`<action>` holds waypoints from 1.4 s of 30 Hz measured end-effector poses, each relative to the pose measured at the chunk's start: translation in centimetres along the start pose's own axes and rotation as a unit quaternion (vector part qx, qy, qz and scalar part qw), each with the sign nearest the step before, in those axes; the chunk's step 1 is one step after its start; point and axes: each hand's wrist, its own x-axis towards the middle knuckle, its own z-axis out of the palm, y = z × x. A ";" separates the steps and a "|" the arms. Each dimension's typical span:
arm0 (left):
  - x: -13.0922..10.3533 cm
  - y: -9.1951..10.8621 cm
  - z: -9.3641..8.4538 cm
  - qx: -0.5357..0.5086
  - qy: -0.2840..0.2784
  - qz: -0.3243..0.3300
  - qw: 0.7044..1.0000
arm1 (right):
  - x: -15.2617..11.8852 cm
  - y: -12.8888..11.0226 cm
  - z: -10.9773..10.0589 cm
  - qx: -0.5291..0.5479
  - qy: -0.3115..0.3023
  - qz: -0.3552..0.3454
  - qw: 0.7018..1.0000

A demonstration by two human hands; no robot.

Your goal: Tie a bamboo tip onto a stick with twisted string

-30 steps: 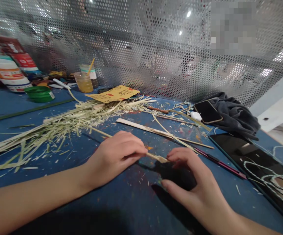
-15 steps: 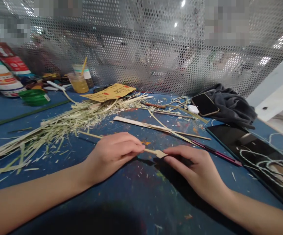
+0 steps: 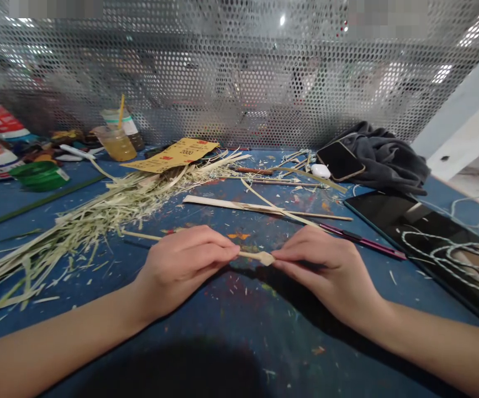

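The blue, paint-flecked surface [image 3: 231, 342] carries everything, and the landmark on it is the big heap of pale bamboo shavings [image 3: 98, 215] spread across its left half. Just in front of the heap's near edge, the left hand [image 3: 181, 265] is closed in a pinch on a thin bamboo strip [image 3: 256, 256]. The right hand [image 3: 326, 271], to the right of the heap, pinches the strip's other, broader end (thumb and forefinger pressed together). The strip's long axis runs left to right, nearly level, its flared tip pointing at the right hand, and the short bare stretch spans the gap between both sets of fingertips just above the surface. A longer flat bamboo slat [image 3: 239, 205] lies behind the hands, off the heap's right end.
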 end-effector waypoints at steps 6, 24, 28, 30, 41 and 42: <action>-0.2 0.1 0.0 -0.001 -0.003 -0.008 1.000 | 0.0 -0.1 -0.1 -0.001 -0.020 0.007 1.000; -0.1 0.3 0.1 -0.015 -0.013 -0.015 1.000 | -0.1 -0.4 0.1 -0.005 -0.027 0.024 0.999; 0.1 0.4 0.1 -0.002 -0.009 -0.011 1.000 | 0.0 -0.6 0.0 -0.017 -0.044 0.030 0.998; 0.3 0.3 0.1 0.019 -0.012 -0.015 1.000 | 0.1 -0.6 0.0 -0.028 -0.032 0.055 0.998; 0.9 -1.7 -1.1 0.171 0.023 -0.058 0.983 | 1.7 2.2 -0.4 0.084 0.083 0.233 0.965; 0.9 -1.7 -1.0 0.177 0.029 -0.065 0.982 | 1.7 2.2 -0.3 0.081 0.075 0.228 0.967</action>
